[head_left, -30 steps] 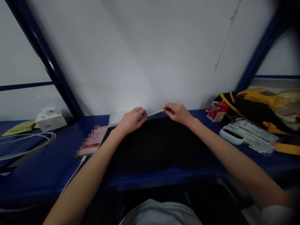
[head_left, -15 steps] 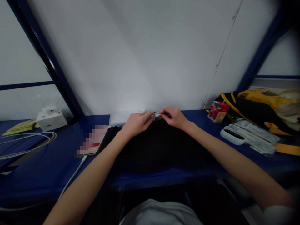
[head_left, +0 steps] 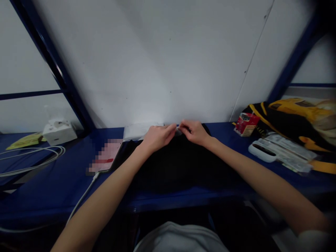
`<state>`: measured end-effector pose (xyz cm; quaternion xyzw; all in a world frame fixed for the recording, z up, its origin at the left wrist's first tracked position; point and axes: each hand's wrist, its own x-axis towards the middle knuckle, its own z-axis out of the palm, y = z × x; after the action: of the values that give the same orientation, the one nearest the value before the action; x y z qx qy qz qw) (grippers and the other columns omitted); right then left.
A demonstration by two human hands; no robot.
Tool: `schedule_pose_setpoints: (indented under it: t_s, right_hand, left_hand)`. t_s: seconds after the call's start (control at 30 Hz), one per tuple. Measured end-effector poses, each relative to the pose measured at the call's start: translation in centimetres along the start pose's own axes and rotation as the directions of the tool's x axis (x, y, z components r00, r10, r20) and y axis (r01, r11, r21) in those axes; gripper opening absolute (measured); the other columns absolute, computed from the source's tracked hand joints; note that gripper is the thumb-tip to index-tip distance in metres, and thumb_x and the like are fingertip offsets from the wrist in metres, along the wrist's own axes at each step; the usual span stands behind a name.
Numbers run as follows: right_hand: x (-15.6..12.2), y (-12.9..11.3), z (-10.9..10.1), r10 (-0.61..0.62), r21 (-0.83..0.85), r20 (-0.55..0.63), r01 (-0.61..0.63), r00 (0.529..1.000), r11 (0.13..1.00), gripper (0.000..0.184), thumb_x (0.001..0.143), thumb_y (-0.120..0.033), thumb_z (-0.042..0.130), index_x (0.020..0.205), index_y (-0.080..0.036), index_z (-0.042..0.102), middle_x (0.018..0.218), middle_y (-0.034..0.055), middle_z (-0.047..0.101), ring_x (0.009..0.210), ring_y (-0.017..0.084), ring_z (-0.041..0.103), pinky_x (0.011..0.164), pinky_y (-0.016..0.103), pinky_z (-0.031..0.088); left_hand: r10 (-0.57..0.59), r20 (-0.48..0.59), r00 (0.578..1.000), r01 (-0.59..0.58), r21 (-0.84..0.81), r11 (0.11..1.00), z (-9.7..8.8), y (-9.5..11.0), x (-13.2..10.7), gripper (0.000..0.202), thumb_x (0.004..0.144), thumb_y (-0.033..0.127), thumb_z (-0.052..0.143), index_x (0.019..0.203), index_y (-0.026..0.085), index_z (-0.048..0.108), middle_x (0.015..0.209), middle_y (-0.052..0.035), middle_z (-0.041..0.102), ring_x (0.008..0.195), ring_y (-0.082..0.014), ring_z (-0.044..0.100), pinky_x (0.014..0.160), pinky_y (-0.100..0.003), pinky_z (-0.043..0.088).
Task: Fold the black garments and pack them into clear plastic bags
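Both hands meet at the back of the blue shelf, above a dark black cloth-like item (head_left: 173,168) spread between my forearms. My left hand (head_left: 159,136) is closed, thumb against fingers, on a small whitish, partly clear piece (head_left: 178,131). From the other side my right hand (head_left: 193,131) pinches the same piece with thumb and forefinger. Most of it is covered by the fingers, so its kind cannot be made out. Behind my left hand lies a flat white packet (head_left: 135,131) against the wall.
A phone (head_left: 109,155) with a white cable (head_left: 82,197) lies left. Farther left are a white box (head_left: 60,133), a yellow packet (head_left: 25,140) and a coiled cable (head_left: 52,154). At right sit a red box (head_left: 246,124), a white oval case (head_left: 261,150), clear packages (head_left: 295,162) and a black-yellow bag (head_left: 286,122).
My left fingers have moved slightly right, closer to my right hand, and now cover more of the small whitish piece. The right hand keeps its pinch. The view has shifted slightly.
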<state>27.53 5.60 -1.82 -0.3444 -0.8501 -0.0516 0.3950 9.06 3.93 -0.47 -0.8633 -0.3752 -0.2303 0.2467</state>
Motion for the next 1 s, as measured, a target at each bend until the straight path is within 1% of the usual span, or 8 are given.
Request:
schedule_pose_setpoints:
  t_s: [0.17, 0.33, 0.5, 0.63, 0.73, 0.87, 0.93, 1.0]
  right_hand:
    - [0.4, 0.3, -1.0, 0.029, -0.03, -0.147, -0.033, 0.989, 0.999, 0.013, 0.08, -0.024, 0.043, 0.069, -0.02, 0.047, 0.061, -0.0016, 0.054, 0.053, 0.01, 0.047, 0.053, 0.023, 0.034]
    - [0.7, 2.6, -3.6, 0.117, 0.032, -0.343, -0.113, 0.932, 0.993, 0.012, 0.08, -0.026, 0.043, 0.071, -0.021, 0.047, 0.056, -0.0027, 0.047, 0.05, 0.01, 0.044, 0.051, 0.025, 0.034]
    - [0.8, 5.6, -5.3, 0.225, 0.109, -0.444, -0.197, 0.867, 0.974, 0.015, 0.082, -0.035, 0.041, 0.08, -0.022, 0.049, 0.057, -0.0024, 0.047, 0.048, 0.011, 0.044, 0.048, 0.027, 0.036]
    - [0.6, 6.7, -5.2, 0.226, 0.12, -0.444, -0.192, 0.867, 0.974, 0.016, 0.081, -0.036, 0.042, 0.075, -0.022, 0.046, 0.054, -0.0032, 0.046, 0.045, 0.011, 0.043, 0.045, 0.026, 0.036]
    - [0.4, 6.7, -4.9, 0.198, 0.027, -0.447, -0.208, 0.872, 0.978, 0.016, 0.081, -0.034, 0.043, 0.071, -0.021, 0.044, 0.054, -0.0034, 0.045, 0.047, 0.01, 0.044, 0.047, 0.025, 0.035]
    - [0.3, 5.7, -4.7, 0.181, -0.177, -0.51, -0.308, 0.841, 0.935, 0.011, 0.08, -0.03, 0.043, 0.076, -0.021, 0.047, 0.064, -0.0001, 0.051, 0.057, 0.013, 0.048, 0.055, 0.027, 0.037]
    - [0.3, 4.9, -4.6, 0.153, -0.284, -0.495, -0.326, 0.855, 0.902, 0.011, 0.081, -0.028, 0.041, 0.082, -0.02, 0.049, 0.073, 0.0028, 0.054, 0.064, 0.015, 0.05, 0.06, 0.029, 0.038]
    - [0.2, 4.1, -4.4, 0.1, -0.408, -0.432, -0.293, 0.896, 0.865, 0.014, 0.082, -0.027, 0.038, 0.084, -0.02, 0.051, 0.081, 0.0059, 0.055, 0.073, 0.018, 0.051, 0.067, 0.032, 0.036]
  left_hand:
    - [-0.079, -0.015, 0.997, 0.078, -0.061, 0.995, -0.3, -0.9, 0.2, 0.023, 0.087, 0.034, 0.032, 0.087, 0.022, 0.052, 0.067, -0.0002, 0.063, 0.054, -0.0121, 0.053, 0.051, -0.023, 0.032]
    - [-0.175, -0.02, 0.984, 0.175, -0.027, 0.984, -0.3, -3.0, 0.2, 0.023, 0.086, 0.034, 0.034, 0.086, 0.023, 0.053, 0.063, 0.0001, 0.061, 0.054, -0.0131, 0.052, 0.052, -0.024, 0.03]
    - [-0.214, -0.039, 0.976, 0.215, 0.0, 0.977, -0.2, -4.4, 0.1, 0.021, 0.085, 0.034, 0.035, 0.083, 0.023, 0.053, 0.057, 0.0013, 0.057, 0.051, -0.0123, 0.05, 0.049, -0.023, 0.027]
    - [-0.201, -0.005, 0.98, 0.201, -0.014, 0.98, 0.0, -4.5, -0.3, 0.018, 0.085, 0.033, 0.037, 0.083, 0.023, 0.051, 0.062, 0.0013, 0.061, 0.051, -0.0113, 0.05, 0.048, -0.023, 0.026]
    - [-0.217, -0.006, 0.976, 0.217, -0.061, 0.974, 0.3, -4.4, -0.6, 0.018, 0.086, 0.035, 0.036, 0.086, 0.023, 0.049, 0.069, 0.0005, 0.063, 0.053, -0.0114, 0.052, 0.048, -0.023, 0.027]
    - [-0.209, 0.003, 0.978, 0.208, -0.091, 0.974, 0.6, -4.2, -0.6, 0.018, 0.087, 0.034, 0.035, 0.087, 0.023, 0.049, 0.072, -0.0003, 0.064, 0.056, -0.0126, 0.054, 0.05, -0.024, 0.028]
    - [-0.204, 0.009, 0.979, 0.204, -0.074, 0.976, 0.6, -4.1, -0.5, 0.019, 0.087, 0.035, 0.035, 0.088, 0.022, 0.049, 0.071, -0.0004, 0.064, 0.057, -0.0132, 0.055, 0.051, -0.024, 0.029]
    - [-0.2, 0.021, 0.98, 0.201, -0.058, 0.978, 0.4, -3.8, -0.5, 0.019, 0.087, 0.035, 0.035, 0.089, 0.022, 0.05, 0.071, -0.0005, 0.064, 0.058, -0.0133, 0.055, 0.051, -0.024, 0.029]
